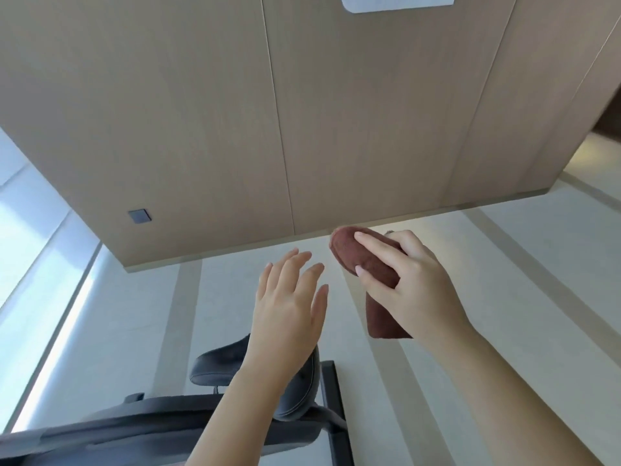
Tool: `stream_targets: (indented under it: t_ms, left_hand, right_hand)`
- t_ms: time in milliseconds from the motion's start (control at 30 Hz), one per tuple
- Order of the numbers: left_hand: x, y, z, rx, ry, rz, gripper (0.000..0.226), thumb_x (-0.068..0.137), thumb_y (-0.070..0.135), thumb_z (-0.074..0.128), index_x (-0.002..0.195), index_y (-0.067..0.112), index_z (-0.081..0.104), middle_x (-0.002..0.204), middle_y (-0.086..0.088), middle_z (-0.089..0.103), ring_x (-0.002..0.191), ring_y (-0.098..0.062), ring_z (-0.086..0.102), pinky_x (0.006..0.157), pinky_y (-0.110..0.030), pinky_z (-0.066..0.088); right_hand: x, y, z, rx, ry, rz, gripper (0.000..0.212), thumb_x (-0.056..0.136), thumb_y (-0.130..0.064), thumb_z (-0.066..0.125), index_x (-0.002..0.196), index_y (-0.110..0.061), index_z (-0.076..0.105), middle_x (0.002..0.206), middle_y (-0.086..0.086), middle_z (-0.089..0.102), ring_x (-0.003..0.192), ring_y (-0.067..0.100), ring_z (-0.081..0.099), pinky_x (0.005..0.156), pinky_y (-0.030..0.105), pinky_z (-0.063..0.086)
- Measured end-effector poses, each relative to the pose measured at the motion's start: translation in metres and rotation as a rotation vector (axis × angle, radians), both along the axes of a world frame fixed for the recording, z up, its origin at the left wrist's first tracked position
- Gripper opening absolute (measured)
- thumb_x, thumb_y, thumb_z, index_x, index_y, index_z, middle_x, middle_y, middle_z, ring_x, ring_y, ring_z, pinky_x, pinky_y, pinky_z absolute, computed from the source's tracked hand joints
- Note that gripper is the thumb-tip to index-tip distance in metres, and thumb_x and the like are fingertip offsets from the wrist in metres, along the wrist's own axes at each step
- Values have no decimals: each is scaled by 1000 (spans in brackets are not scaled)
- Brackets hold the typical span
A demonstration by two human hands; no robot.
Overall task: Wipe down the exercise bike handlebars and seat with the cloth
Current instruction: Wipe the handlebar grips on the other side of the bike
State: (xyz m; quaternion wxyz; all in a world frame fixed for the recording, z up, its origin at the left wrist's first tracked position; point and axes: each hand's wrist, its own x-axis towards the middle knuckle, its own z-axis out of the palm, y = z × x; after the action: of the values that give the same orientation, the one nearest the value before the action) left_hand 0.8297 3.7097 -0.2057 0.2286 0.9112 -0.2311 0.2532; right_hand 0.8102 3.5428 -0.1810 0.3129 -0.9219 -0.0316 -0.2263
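In the ctr of the view, a brown cloth is held up in the air by the right hand; fingers and thumb are clamped round its rolled upper part, w/ the lower end hanging below the palm. Just beside it, on the left, the left hand is raised w/ nothing in it: its fingers are held straight and slightly apart, clear of the cloth. Below the hands, the bike's dark grey seat is seen, partly hidden by the left forearm; it is touched by neither hand nor cloth. A dark frame bar is seen across the bottom left, and a black upright post just right of the seat; whether either belongs to the handlebars can't be told. In the bkgd, a light wood-panelled wall w/ a small dark square plate is met by a pale floor.
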Motion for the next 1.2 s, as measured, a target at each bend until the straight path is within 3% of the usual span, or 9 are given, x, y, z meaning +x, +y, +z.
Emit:
stream_targets:
  t_ms: [333,600,900,1033,1200]
  left_hand:
    - [91,-162,6,-44,-10,207,22,80,5,65,101,-1,63,112,-21,61,114,-37,52,92,-57,41]
    - [144,-203,16,4,3,358,22,78,5,67,99,-1,64,110,-21,63,112,-38,53,93,-58,41]
    - [250,-193,2,5,19,523,23,76,6,69,99,2,65,109,-18,64,112,-36,54,93,-57,39]
    - [314,-154,-1,-26,5,597,25,77,4,68,102,1,64,111,-18,62,114,-35,53,94,-57,39]
    - [361,-91,3,-56,0,746,26,79,6,66,105,2,62,113,-17,61,116,-34,50,96,-57,37]
  right_hand:
    - [121,-158,6,-3,4,191,41,82,-29,61,123,-33,56,103,-5,52,94,22,52,78,32,44]
    - [203,-199,11,-1,-24,338,40,82,-29,62,122,-32,57,101,-5,52,92,20,53,72,31,46]
    - [333,-183,-5,-5,-10,481,40,82,-31,61,122,-34,56,103,-7,51,94,20,51,74,35,48]
    - [411,-132,-5,-16,-26,558,40,82,-32,61,122,-34,56,104,-6,52,95,21,49,76,29,41]
    - [476,-56,5,-25,-18,720,41,82,-35,60,123,-35,56,104,-5,51,95,23,49,80,36,46]
